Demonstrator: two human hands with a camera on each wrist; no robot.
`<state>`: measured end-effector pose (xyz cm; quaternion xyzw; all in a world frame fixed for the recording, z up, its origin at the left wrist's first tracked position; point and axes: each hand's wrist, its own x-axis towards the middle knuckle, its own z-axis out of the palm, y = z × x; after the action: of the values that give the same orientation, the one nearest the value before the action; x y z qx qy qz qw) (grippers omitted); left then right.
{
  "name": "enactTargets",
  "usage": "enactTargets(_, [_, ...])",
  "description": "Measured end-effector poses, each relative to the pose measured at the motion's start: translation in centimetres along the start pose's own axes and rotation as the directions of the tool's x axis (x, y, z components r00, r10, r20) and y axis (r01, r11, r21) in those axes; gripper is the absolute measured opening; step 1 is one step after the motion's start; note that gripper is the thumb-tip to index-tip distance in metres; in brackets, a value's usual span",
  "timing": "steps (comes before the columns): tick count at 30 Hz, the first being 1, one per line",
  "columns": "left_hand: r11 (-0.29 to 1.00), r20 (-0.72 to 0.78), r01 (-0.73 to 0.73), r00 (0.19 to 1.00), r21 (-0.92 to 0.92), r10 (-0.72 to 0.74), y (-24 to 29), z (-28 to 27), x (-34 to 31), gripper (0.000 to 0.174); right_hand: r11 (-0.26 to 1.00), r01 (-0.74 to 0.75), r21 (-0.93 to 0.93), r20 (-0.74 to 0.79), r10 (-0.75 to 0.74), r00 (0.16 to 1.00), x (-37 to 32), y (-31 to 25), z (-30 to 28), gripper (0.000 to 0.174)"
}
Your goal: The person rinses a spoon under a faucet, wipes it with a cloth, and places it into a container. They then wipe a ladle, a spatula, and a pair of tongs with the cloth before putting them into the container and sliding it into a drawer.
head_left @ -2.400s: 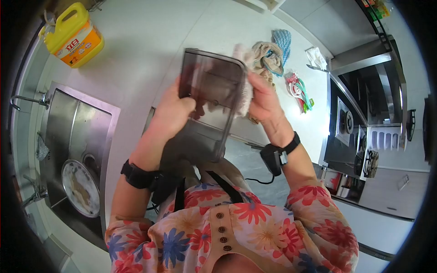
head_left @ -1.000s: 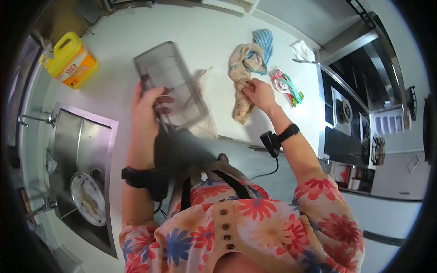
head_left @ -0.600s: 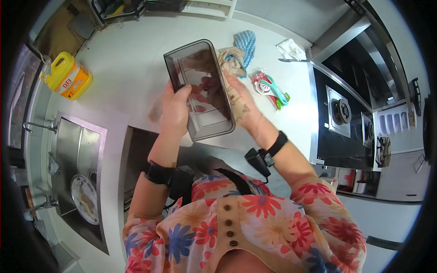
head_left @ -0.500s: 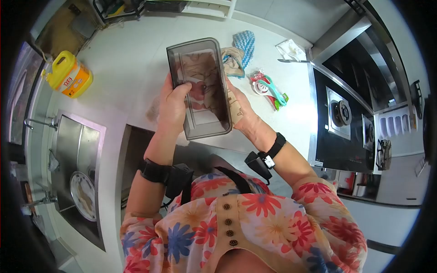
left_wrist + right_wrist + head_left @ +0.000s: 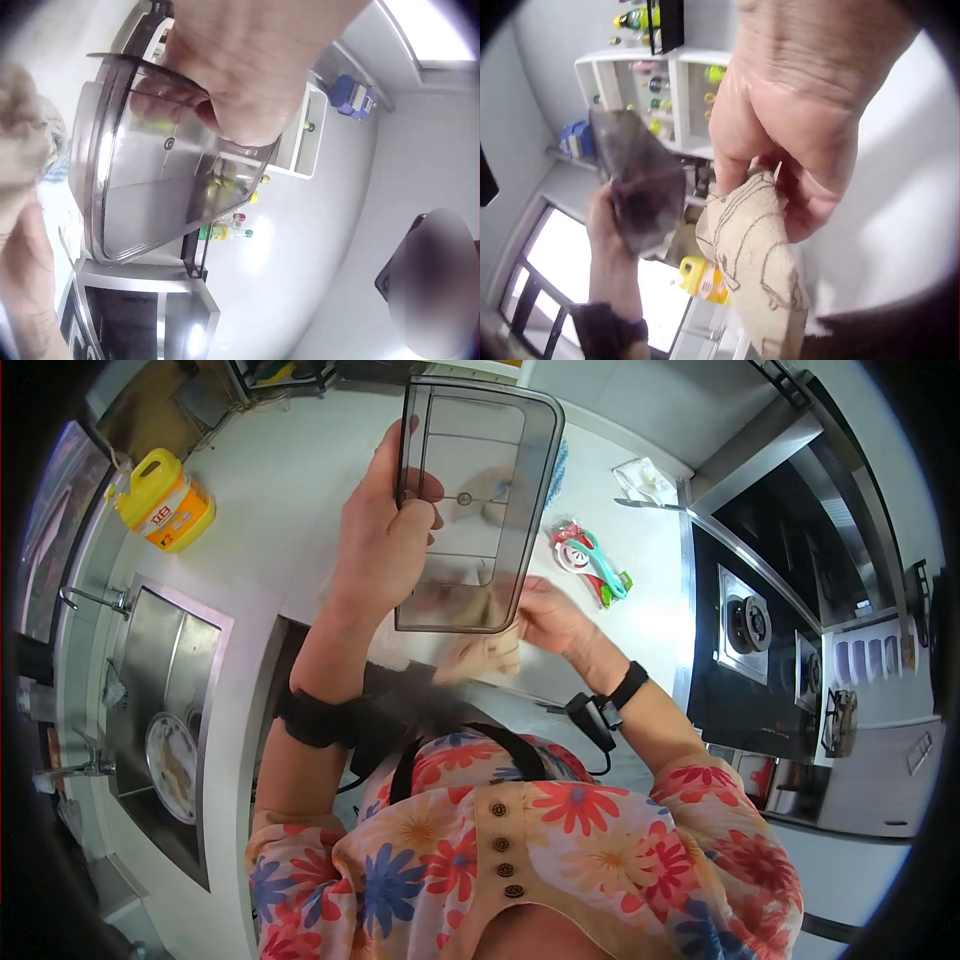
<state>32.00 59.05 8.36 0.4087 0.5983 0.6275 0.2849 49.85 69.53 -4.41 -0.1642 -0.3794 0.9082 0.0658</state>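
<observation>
A clear grey plastic bin point(image 5: 480, 455), rectangular with a thick rim, is held up over the counter. My left hand point(image 5: 385, 550) grips its left long side, the thumb inside and the fingers showing through the wall. In the left wrist view the bin point(image 5: 150, 202) hangs tilted beneath the hand point(image 5: 247, 67). My right hand point(image 5: 555, 620) is by the bin's lower right corner and pinches a beige cloth point(image 5: 490, 652) with brown line drawings. The right wrist view shows the cloth point(image 5: 754, 247) hanging from the fingers, apart from the bin point(image 5: 649, 195).
A yellow detergent jug point(image 5: 165, 500) stands at the back left, above the sink point(image 5: 160, 650) with a round dish point(image 5: 172, 768) in it. Right of the bin lie a red, white and teal bundle point(image 5: 592, 563), a white cloth point(image 5: 645, 482) and a knife point(image 5: 650, 506). A stove point(image 5: 745, 615) is beyond.
The bin has gone from left of the cloth to above it, then further up and away. My right hand has picked up the beige cloth and now holds it below the bin.
</observation>
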Motion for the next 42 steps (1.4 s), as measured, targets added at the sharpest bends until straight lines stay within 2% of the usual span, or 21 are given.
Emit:
enactTargets(2, [0.999,-0.012,-0.008,1.000,0.044,0.009,-0.2,0.0,-0.1,0.066,0.987,0.107,0.120,-0.010,-0.106,0.994,-0.9,-2.1,2.2,0.028])
enactTargets(6, [0.962,-0.091,-0.109,0.987,0.248,0.136,-0.6,-0.1,-0.1,0.063,0.963,0.257,0.080,-0.090,-0.250,0.964,-1.0,-3.0,3.1,0.026])
enactTargets(8, [0.930,-0.142,-0.118,0.974,0.347,0.176,-0.2,-0.5,-0.2,0.063,0.921,0.231,-0.312,-0.298,-0.326,0.897,-2.2,-4.6,3.9,0.024])
enactTargets(9, [0.919,-0.176,-0.091,0.970,0.383,0.170,0.0,-0.8,0.0,0.060,0.923,0.229,-0.310,-0.291,-0.321,0.901,-2.3,-4.8,5.2,0.024])
enactTargets(11, [0.906,-0.211,-0.058,0.964,0.419,0.159,-0.6,-1.1,0.6,0.058,0.627,0.363,-0.689,-0.309,-0.708,0.635,-2.9,-4.6,7.9,0.024])
enactTargets(12, [0.886,-0.231,-0.051,0.957,0.460,0.175,-1.5,-1.0,1.1,0.059,0.631,0.362,-0.686,-0.315,-0.706,0.634,-2.3,-4.6,8.9,0.024])
enactTargets(13, [0.865,-0.245,-0.046,0.950,0.500,0.192,-2.0,-0.8,1.3,0.059,0.231,0.256,-0.939,-0.042,-0.814,0.580,-1.1,-4.5,9.8,0.025])
enactTargets(14, [0.863,-0.232,-0.050,0.954,0.502,0.190,-2.1,-0.4,1.4,0.059,-0.230,0.109,-0.967,0.251,-0.784,0.568,0.3,-4.4,10.5,0.026])
enactTargets(16, [0.794,-0.232,-0.007,0.955,0.608,0.187,-1.9,0.5,1.6,0.061,-0.433,-0.066,-0.899,0.186,-0.514,0.837,4.4,-3.6,9.5,0.030])
enactTargets(17, [0.792,-0.225,-0.013,0.956,0.610,0.188,-2.5,0.3,2.0,0.061,-0.429,-0.071,-0.901,0.182,-0.520,0.834,5.1,-3.8,10.4,0.030])
enactTargets(19, [0.776,-0.234,0.025,0.959,0.630,0.159,-3.8,-0.4,2.8,0.064,-0.568,-0.116,-0.815,-0.044,-0.139,0.989,5.7,-4.5,12.4,0.025])
enactTargets(22, [0.697,-0.171,-0.010,0.967,0.717,0.189,-2.9,0.5,2.1,0.065,-0.536,-0.041,-0.843,0.088,-0.214,0.973,7.5,-2.2,11.4,0.021])
enactTargets(26, [0.649,-0.114,-0.090,0.957,0.755,0.266,-4.9,-0.2,1.9,0.064,-0.402,-0.007,-0.916,0.046,-0.122,0.991,7.8,-3.3,11.8,0.021])
enactTargets(29, [0.680,-0.096,-0.073,0.973,0.730,0.208,-5.7,-0.9,1.4,0.061,-0.497,0.078,-0.864,0.036,0.093,0.995,7.2,-3.8,12.3,0.019])
enactTargets(31, [0.785,-0.075,-0.104,0.979,0.611,0.188,-5.3,-1.4,0.7,0.058,-0.361,0.133,-0.923,0.079,0.162,0.984,5.6,-3.6,12.2,0.020])
enactTargets(33, [0.809,-0.181,-0.069,0.960,0.584,0.213,-5.5,-2.7,1.4,0.058,-0.237,0.237,-0.942,0.124,0.410,0.903,2.8,-4.0,12.2,0.023])
enactTargets(35, [0.858,-0.258,-0.065,0.940,0.510,0.224,-4.5,-4.1,1.7,0.055,-0.192,0.182,-0.964,0.130,0.255,0.958,0.4,-3.2,9.7,0.024])
enactTargets(37, [0.867,-0.277,-0.066,0.933,0.494,0.229,-4.6,-4.9,1.7,0.055,0.101,-0.020,-0.995,-0.008,0.119,0.993,-0.2,-4.1,5.6,0.024])
enactTargets(38, [0.878,-0.283,-0.074,0.931,0.473,0.231,-4.6,-5.0,1.7,0.054,0.096,-0.015,-0.995,-0.003,0.124,0.992,-0.4,-4.3,4.0,0.024])
enactTargets(40, [0.910,-0.283,-0.058,0.941,0.411,0.188,-4.4,-4.7,1.6,0.055,0.828,-0.159,-0.537,-0.248,0.024,0.968,-0.8,-4.4,1.5,0.023])
enactTargets(42, [0.938,-0.266,-0.047,0.953,0.343,0.145,-3.8,-3.7,1.6,0.056,0.914,-0.082,-0.397,-0.278,-0.035,0.960,0.0,-3.9,1.0,0.025])
